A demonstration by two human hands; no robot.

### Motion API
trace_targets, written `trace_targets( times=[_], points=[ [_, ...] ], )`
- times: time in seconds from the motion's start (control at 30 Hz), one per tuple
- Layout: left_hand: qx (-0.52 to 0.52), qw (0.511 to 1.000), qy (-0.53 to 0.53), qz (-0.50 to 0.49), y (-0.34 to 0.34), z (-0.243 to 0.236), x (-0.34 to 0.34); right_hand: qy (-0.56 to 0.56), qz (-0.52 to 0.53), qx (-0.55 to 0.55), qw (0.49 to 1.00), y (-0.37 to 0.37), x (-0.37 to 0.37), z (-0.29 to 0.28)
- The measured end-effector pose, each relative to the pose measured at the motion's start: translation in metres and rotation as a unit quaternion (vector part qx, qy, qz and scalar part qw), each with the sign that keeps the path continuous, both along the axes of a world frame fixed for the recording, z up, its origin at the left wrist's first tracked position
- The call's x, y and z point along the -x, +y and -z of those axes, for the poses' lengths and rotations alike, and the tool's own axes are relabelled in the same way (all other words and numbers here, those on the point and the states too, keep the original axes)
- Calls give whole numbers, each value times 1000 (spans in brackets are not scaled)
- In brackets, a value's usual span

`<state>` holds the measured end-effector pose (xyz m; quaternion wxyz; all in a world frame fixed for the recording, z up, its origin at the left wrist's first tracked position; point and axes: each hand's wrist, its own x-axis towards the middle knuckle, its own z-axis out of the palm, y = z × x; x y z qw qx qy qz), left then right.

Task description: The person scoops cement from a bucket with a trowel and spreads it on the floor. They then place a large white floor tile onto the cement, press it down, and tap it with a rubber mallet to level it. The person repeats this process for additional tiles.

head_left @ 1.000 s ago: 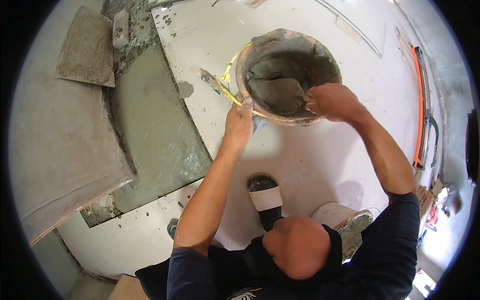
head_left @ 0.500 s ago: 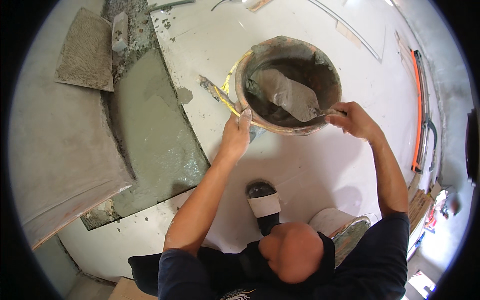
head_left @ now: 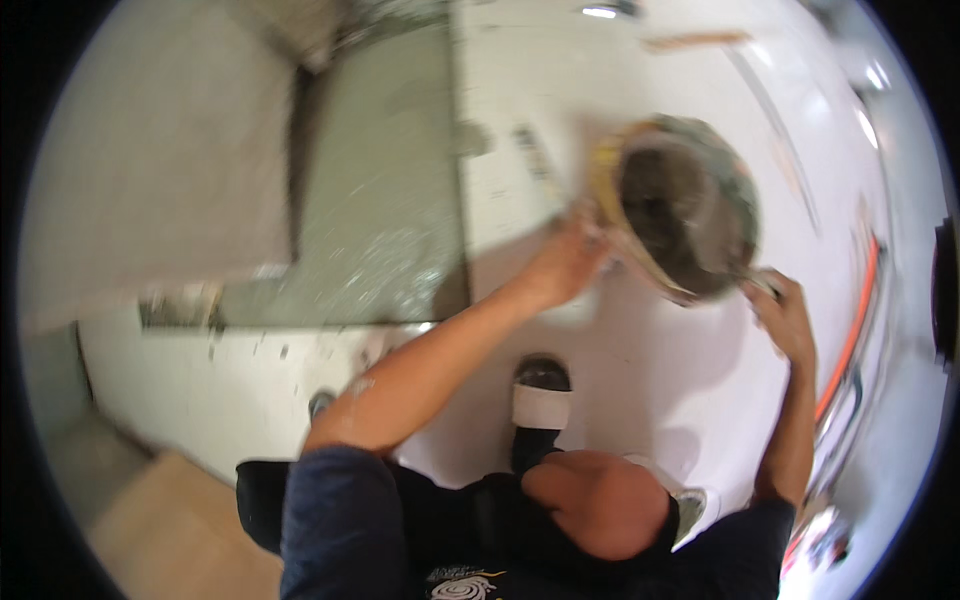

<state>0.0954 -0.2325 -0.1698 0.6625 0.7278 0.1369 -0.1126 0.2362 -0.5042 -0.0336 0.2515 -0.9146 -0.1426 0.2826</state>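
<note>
Your round, mortar-smeared bucket [head_left: 738, 185] has swung lower and to the right in your view since the earlier frame; the wet grey patch has slid right too, so your head seems to have turned as well. The bucket is ahead of you, right of centre, its mouth facing up towards you, with grey mix inside. A trowel [head_left: 714, 228] lies in that mouth, blurred by motion; its long axis runs from the handle at the near right rim up and leftward into the bucket. Your right hand [head_left: 786, 312] is the nearer one to it, fingers wrapped round the handle, the blade lying ahead and left of that grip. Your left hand [head_left: 578, 262] grasps the bucket's near left side, though blur hides the exact finger placement. Farther left, beyond a strip of white floor [head_left: 510, 90], lies the smooth wet grey patch [head_left: 385, 170]. Below the bucket is your dark slipper [head_left: 543, 374] with its pale strap.
</note>
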Motion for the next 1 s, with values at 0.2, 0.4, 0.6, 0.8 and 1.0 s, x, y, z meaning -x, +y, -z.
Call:
trace_targets(
  times=[0.2,0.4,0.6,0.8,1.0],
  points=[
    [-222,907,150,325,109,-34,217,26,-116,-23,993,102,29,-22],
    [-209,888,377,-159,150,-18,508,48,-369,9,928,257,129,28],
    [-80,619,282,-729,63,30,673,182,-416,66,888,376,262,104],
    [-160,571,221,-774,139,80,706,383,-258,-69,884,462,391,169],
    [-323,609,181,-701,318,122,691,391,-51,-103,913,535,468,190]
  ],
)
